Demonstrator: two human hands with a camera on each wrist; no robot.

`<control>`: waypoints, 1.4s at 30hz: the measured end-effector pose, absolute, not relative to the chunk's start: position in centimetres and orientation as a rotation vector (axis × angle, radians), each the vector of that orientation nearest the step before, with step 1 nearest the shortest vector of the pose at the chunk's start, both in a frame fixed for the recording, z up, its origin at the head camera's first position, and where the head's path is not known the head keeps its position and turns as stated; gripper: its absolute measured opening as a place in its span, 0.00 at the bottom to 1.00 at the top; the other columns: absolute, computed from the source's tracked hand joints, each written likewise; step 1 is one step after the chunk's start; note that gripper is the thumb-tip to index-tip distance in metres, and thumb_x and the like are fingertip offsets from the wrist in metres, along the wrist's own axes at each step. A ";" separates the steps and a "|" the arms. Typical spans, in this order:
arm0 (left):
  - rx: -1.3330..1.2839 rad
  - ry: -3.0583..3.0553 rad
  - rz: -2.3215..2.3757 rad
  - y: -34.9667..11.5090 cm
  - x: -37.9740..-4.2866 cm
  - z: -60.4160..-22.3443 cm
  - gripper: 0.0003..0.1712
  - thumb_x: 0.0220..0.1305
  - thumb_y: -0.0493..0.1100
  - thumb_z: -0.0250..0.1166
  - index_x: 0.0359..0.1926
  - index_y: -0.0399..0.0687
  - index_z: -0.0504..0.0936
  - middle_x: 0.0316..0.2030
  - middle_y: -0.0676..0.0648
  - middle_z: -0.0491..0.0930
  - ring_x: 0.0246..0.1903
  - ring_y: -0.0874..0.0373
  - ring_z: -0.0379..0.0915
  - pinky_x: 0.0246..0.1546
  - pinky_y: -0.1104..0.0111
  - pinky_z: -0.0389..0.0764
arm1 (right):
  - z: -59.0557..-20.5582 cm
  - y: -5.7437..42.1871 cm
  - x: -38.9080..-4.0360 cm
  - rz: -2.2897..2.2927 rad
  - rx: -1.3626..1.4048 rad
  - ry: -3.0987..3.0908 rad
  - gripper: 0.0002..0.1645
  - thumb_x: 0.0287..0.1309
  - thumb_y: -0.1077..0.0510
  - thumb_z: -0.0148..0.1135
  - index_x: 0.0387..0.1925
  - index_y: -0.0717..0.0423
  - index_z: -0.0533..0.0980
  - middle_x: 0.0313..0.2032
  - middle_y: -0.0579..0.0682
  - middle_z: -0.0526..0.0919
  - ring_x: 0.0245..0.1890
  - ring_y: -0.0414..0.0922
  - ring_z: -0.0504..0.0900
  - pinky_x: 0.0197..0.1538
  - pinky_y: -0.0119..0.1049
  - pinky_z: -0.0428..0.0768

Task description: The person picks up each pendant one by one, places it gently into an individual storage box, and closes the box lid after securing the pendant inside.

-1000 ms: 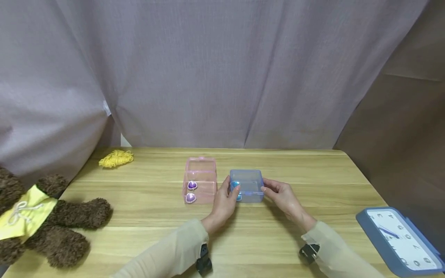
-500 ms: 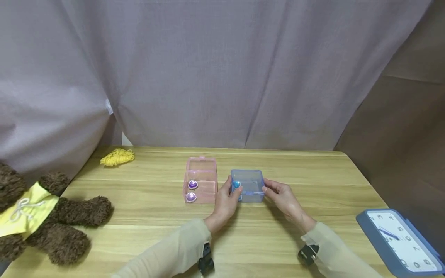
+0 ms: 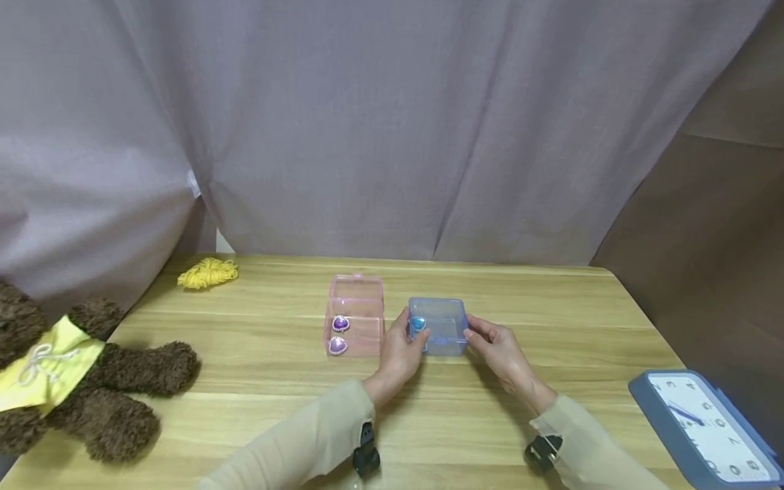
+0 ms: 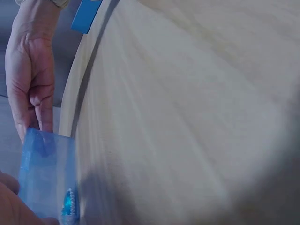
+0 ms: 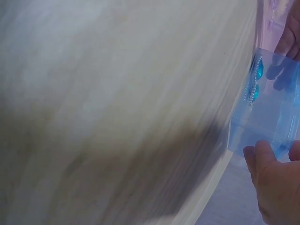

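Observation:
A clear blue plastic box [image 3: 447, 325], lid down, is held between my two hands. My left hand [image 3: 399, 354] grips its left side, thumb at the front corner. The right hand [image 3: 501, 350] pinches the opposite side between thumb and fingers. Through the walls shows a blue gem [image 3: 418, 324] with a beaded edge; in the right wrist view two such blue gems [image 5: 256, 77] are visible. Left of my left hand lies an open pink plastic box [image 3: 367, 338], its lid folded back. Inside it sit two purple heart-shaped gems [image 3: 340, 323] with pearl-like rims.
Yellow string [image 3: 208, 273] lies bundled at the table's back left. A brown teddy bear [image 3: 122, 371] in yellow clothing lies at the left edge. On the right rests a blue-framed clock [image 3: 704, 425]. Grey cloth [image 3: 343, 136] hangs behind the wooden table [image 3: 294, 422].
The head view has shifted slightly. Both hands keep hold of the blue box, which stays nearly in the same place, with its lid down throughout.

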State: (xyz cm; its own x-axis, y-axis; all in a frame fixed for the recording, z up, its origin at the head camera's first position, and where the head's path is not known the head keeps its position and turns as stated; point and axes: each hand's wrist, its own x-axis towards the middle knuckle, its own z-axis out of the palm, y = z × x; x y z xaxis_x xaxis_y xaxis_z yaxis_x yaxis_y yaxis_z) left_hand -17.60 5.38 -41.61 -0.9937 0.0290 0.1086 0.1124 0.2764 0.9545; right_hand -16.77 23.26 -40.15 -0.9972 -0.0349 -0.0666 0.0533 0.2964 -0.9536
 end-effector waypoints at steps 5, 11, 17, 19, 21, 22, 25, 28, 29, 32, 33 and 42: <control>-0.107 -2.576 -1.864 4.8 -17.8 -40.8 0.38 0.62 0.40 0.61 0.68 0.31 0.55 0.64 0.33 0.63 0.64 0.41 0.60 0.67 0.55 0.62 | -40.3 22.9 -16.8 -1.857 0.068 2.425 0.28 0.67 0.65 0.48 0.65 0.74 0.57 0.64 0.69 0.62 0.64 0.56 0.64 0.58 0.22 0.71; -0.294 -2.522 -2.031 0.3 -17.8 -38.0 0.43 0.62 0.46 0.63 0.70 0.36 0.52 0.67 0.34 0.59 0.63 0.41 0.63 0.63 0.56 0.70 | -38.0 22.5 -17.3 -2.064 0.179 2.425 0.27 0.68 0.64 0.47 0.65 0.72 0.58 0.59 0.60 0.73 0.51 0.33 0.76 0.56 0.21 0.75; -0.300 -2.401 -2.092 -7.2 -19.2 -37.0 0.46 0.58 0.38 0.66 0.70 0.31 0.49 0.70 0.34 0.51 0.68 0.41 0.52 0.68 0.57 0.61 | -34.1 19.0 -18.8 -2.282 0.109 2.313 0.25 0.66 0.66 0.50 0.63 0.71 0.62 0.48 0.47 0.80 0.44 0.31 0.79 0.55 0.23 0.77; -0.283 -2.431 -2.138 -9.3 -19.4 -37.7 0.49 0.57 0.36 0.66 0.71 0.32 0.45 0.71 0.35 0.47 0.69 0.40 0.48 0.69 0.57 0.58 | -33.7 16.8 -19.4 -2.275 0.111 2.262 0.25 0.65 0.66 0.51 0.62 0.70 0.63 0.54 0.58 0.75 0.45 0.34 0.79 0.54 0.23 0.77; -0.282 -2.501 -2.162 -10.8 -19.5 -38.6 0.52 0.56 0.36 0.67 0.71 0.32 0.43 0.72 0.35 0.45 0.70 0.40 0.46 0.70 0.57 0.56 | -33.7 14.6 -20.2 -2.274 0.132 2.195 0.25 0.65 0.68 0.51 0.62 0.69 0.64 0.58 0.66 0.70 0.48 0.39 0.79 0.53 0.22 0.78; -0.292 -2.548 -2.149 -11.3 -19.5 -39.0 0.53 0.55 0.36 0.68 0.71 0.32 0.42 0.72 0.35 0.43 0.70 0.40 0.44 0.70 0.58 0.54 | -33.7 13.5 -20.6 -2.272 0.147 2.156 0.25 0.65 0.68 0.50 0.62 0.69 0.64 0.58 0.66 0.70 0.51 0.42 0.78 0.53 0.23 0.78; -0.336 -2.635 -2.163 -12.1 -19.4 -40.2 0.56 0.53 0.36 0.70 0.71 0.31 0.40 0.72 0.34 0.41 0.70 0.40 0.43 0.71 0.58 0.53 | -34.2 10.8 -21.8 -2.248 0.221 2.091 0.24 0.64 0.70 0.49 0.62 0.69 0.64 0.58 0.64 0.70 0.57 0.49 0.73 0.59 0.29 0.76; -0.353 -2.635 -2.215 -12.2 -19.4 -41.2 0.57 0.51 0.34 0.70 0.71 0.31 0.40 0.72 0.35 0.42 0.70 0.42 0.44 0.70 0.58 0.54 | -35.9 9.2 -23.6 -2.211 0.277 2.132 0.25 0.64 0.70 0.50 0.62 0.70 0.64 0.58 0.63 0.70 0.59 0.52 0.70 0.64 0.37 0.73; -0.347 -2.626 -2.223 -12.1 -19.4 -41.4 0.56 0.51 0.34 0.70 0.71 0.31 0.41 0.72 0.34 0.43 0.70 0.41 0.45 0.70 0.58 0.55 | -36.5 8.9 -24.1 -2.204 0.273 2.160 0.25 0.62 0.70 0.50 0.62 0.70 0.65 0.58 0.62 0.70 0.58 0.51 0.70 0.64 0.38 0.73; -0.345 -2.593 -2.219 -11.9 -19.5 -41.9 0.53 0.51 0.31 0.69 0.70 0.29 0.44 0.70 0.32 0.47 0.69 0.40 0.50 0.69 0.58 0.59 | -41.2 8.9 -27.9 -2.200 0.263 2.255 0.28 0.59 0.68 0.55 0.61 0.70 0.65 0.57 0.62 0.71 0.55 0.49 0.72 0.58 0.34 0.76; -0.342 -2.580 -2.216 -11.8 -19.5 -42.0 0.52 0.51 0.31 0.69 0.70 0.28 0.45 0.70 0.31 0.50 0.68 0.39 0.52 0.68 0.58 0.61 | -42.6 8.9 -29.2 -2.180 0.280 2.260 0.29 0.60 0.68 0.54 0.63 0.70 0.64 0.59 0.63 0.69 0.58 0.49 0.71 0.60 0.35 0.75; -0.303 -2.477 -2.251 -11.2 -19.5 -42.5 0.45 0.53 0.29 0.67 0.69 0.29 0.52 0.64 0.32 0.63 0.62 0.40 0.64 0.60 0.63 0.72 | -50.9 9.4 -36.6 -2.071 0.430 2.303 0.33 0.57 0.67 0.53 0.65 0.73 0.58 0.64 0.69 0.61 0.64 0.57 0.64 0.65 0.44 0.71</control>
State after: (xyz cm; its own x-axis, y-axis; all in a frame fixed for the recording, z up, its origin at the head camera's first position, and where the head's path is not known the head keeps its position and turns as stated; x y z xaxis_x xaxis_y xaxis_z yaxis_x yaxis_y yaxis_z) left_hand -19.54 -11.23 -42.51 -0.9600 0.2771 -0.0410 -0.0145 0.0973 0.9952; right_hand -36.60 9.38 -50.88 -0.9621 0.1929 -0.1928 0.2122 0.0852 -0.9735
